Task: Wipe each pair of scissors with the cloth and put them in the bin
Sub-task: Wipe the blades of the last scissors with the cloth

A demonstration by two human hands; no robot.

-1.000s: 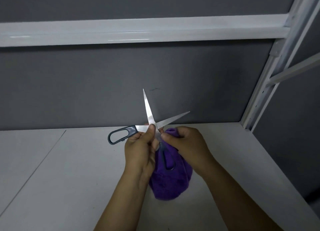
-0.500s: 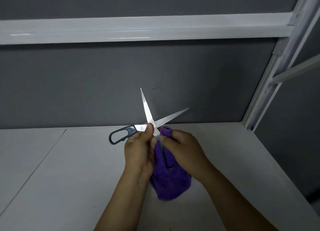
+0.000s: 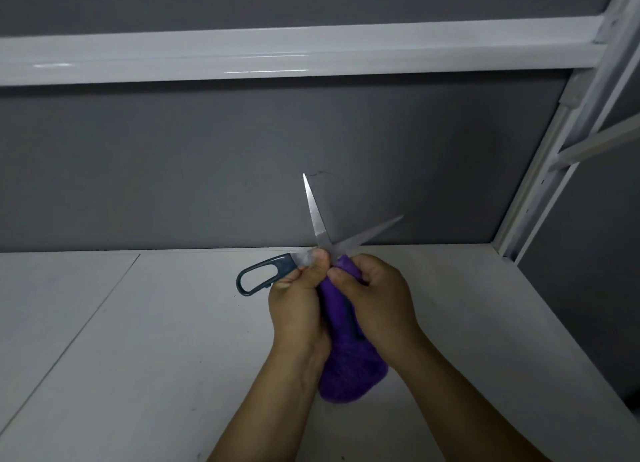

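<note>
Above the white tabletop (image 3: 138,340), toward its far edge, the left hand (image 3: 298,309) pinches a pair of steel-bladed scissors with dark grey plastic handles (image 3: 314,212) close to the pivot. The blades are spread wide and point up and away, and one handle loop juts out to the left. The right hand (image 3: 377,302) is curled around a fluffy purple cloth (image 3: 349,371), which is bunched against the pivot and hangs down between the wrists. The step in hand looks like wiping the blades. Next, I judge, the cloth should be drawn from pivot to tip along each blade, with the fingers kept off the edges. No bin is in view.
</note>
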